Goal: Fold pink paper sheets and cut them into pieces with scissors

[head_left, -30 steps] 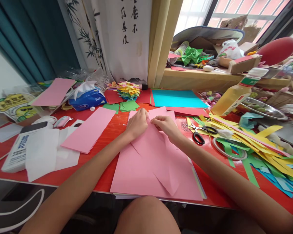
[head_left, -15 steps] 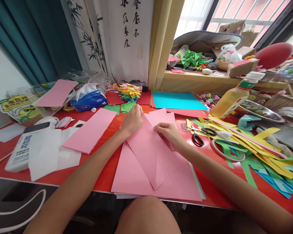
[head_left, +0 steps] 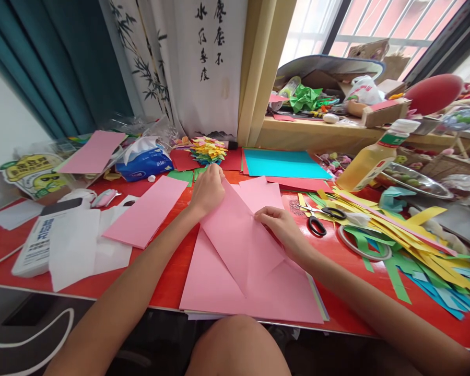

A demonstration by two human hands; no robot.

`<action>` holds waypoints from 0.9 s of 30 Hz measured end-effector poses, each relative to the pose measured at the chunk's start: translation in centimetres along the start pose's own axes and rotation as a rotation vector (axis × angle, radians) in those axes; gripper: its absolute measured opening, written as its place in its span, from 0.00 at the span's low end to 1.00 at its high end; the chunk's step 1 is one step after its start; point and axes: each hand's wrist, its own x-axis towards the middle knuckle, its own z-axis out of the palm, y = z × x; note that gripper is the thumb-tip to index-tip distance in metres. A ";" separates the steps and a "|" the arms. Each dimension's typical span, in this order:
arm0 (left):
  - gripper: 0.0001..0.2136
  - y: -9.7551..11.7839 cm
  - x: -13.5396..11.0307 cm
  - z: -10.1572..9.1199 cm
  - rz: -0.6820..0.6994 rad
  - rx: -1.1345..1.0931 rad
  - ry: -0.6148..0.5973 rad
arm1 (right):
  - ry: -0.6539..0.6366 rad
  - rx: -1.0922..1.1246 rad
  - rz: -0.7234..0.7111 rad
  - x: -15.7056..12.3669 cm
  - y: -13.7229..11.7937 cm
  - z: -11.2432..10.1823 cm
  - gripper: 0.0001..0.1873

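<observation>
A folded sheet of pink paper is held slightly raised over a stack of larger pink sheets at the table's front edge. My left hand is closed on its upper left corner, the fingertips partly hidden. My right hand pinches its right side between thumb and fingers. A crease runs down the held sheet toward its lower point. Another pink piece lies just behind it. Black-handled scissors rest open to the right of my right hand.
On the red table, pink strips and white paper lie left. Right are cut paper strips, a tape ring and a juice bottle. Blue paper and a tissue pack stand behind.
My right hand has moved slightly right and nearer me, drawing the right side of the pink sheet outward. The sheet's lower folded part has spread wider. My left hand keeps its grip.
</observation>
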 end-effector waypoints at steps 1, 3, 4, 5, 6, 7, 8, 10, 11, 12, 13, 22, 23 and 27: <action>0.10 -0.2 0.1 0.0 -0.004 0.007 0.003 | -0.005 0.001 0.003 -0.1 0.1 -0.1 0.08; 0.10 -0.4 0.3 -0.2 -0.013 0.011 0.017 | -0.012 0.007 0.012 -0.4 0.2 -0.4 0.08; 0.10 -0.5 0.3 -0.3 -0.017 0.010 0.027 | -0.012 0.008 0.012 -0.5 0.2 -0.5 0.08; 0.10 -0.7 0.4 -0.4 -0.023 0.009 0.036 | -0.010 0.007 0.010 -0.6 0.2 -0.7 0.07; 0.09 -0.8 0.5 -0.4 -0.030 0.009 0.045 | -0.004 0.004 0.008 -0.8 0.2 -0.9 0.07; 0.09 -0.9 0.6 -0.5 -0.037 0.007 0.051 | 0.001 -0.001 0.007 -0.9 0.2 -1.0 0.07; 0.08 -1.0 0.6 -0.5 -0.044 0.003 0.055 | 0.004 -0.006 0.009 -1.1 0.1 -1.2 0.07; 0.08 -1.2 0.8 -0.6 -0.056 -0.006 0.063 | 0.006 -0.018 0.017 -1.6 0.1 -1.6 0.07; 0.08 -1.3 0.8 -0.6 -0.061 -0.011 0.065 | 0.004 -0.024 0.020 -1.8 0.1 -1.8 0.07; 0.07 -1.3 0.9 -0.6 -0.063 -0.015 0.067 | 0.001 -0.031 0.020 -2.1 0.1 -1.9 0.07; 0.07 -1.4 0.9 -0.6 -0.064 -0.019 0.068 | -0.002 -0.037 0.019 -2.4 0.0 -2.1 0.07; 0.09 -1.0 0.6 -0.4 -0.104 -0.136 0.004 | -0.054 -0.098 0.034 -5.2 0.2 -3.8 0.06; 0.10 -0.9 0.6 -0.2 -0.096 -0.158 -0.020 | -0.085 -0.139 0.026 -5.7 0.3 -4.2 0.07; 0.11 -0.9 0.4 0.6 -0.154 -0.244 -0.095 | -0.203 -0.371 -0.010 -8.2 0.8 -6.4 0.07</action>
